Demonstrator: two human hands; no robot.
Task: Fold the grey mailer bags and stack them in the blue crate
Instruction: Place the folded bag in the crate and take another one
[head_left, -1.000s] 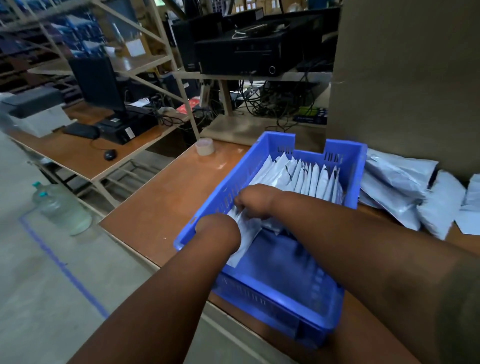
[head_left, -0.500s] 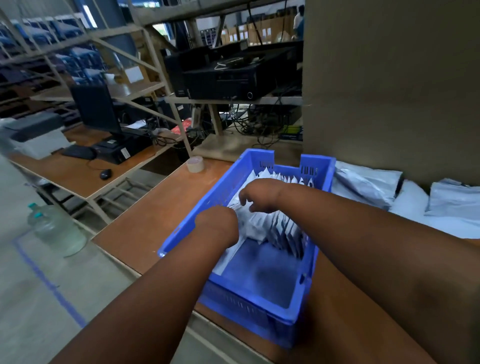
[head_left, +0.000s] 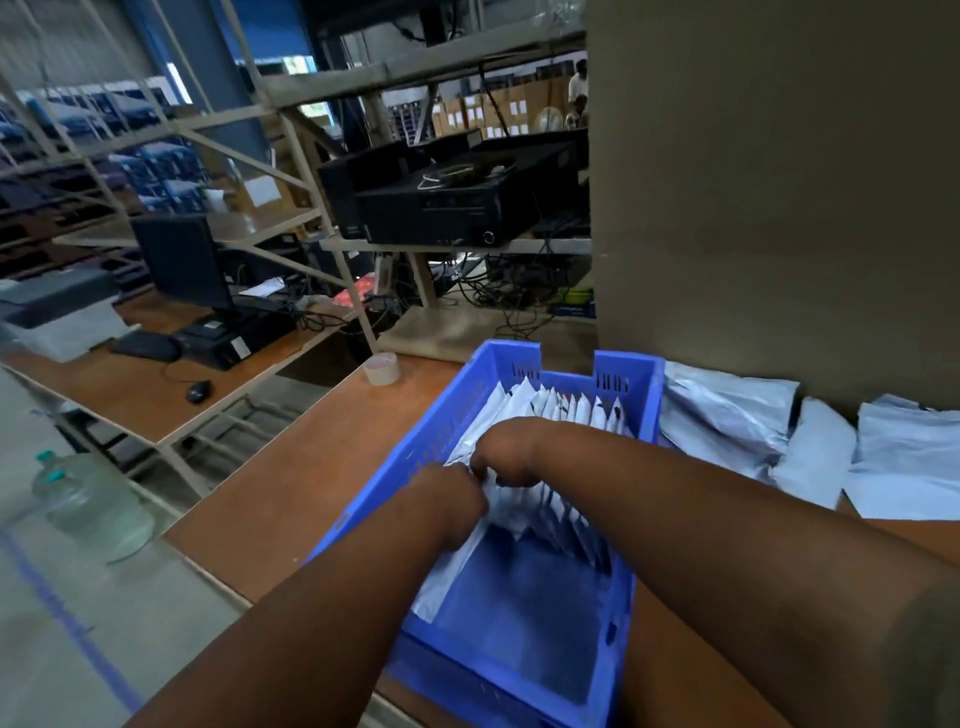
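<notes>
A blue crate (head_left: 415, 462) stands on the brown table, its far half filled with a row of folded grey mailer bags (head_left: 566, 408) standing on edge. Both my hands are inside the crate. My left hand (head_left: 447, 499) grips the nearest folded bag (head_left: 452, 577), which hangs down toward the crate floor. My right hand (head_left: 511, 454) is curled on the top edges of the bags in the row, fingertips close to my left hand. Several unfolded grey mailer bags (head_left: 727, 421) lie to the right of the crate.
A tall cardboard box (head_left: 769, 197) rises behind the loose bags. A tape roll (head_left: 381, 368) sits on the table's far left corner. Left of the table there are a lower desk with a monitor (head_left: 179, 260) and mouse, metal shelving, and water jugs (head_left: 88, 506) on the floor.
My hands have come closer together at the front of the bag row, and the view has tilted upward. The held bag now stands nearer the row.
</notes>
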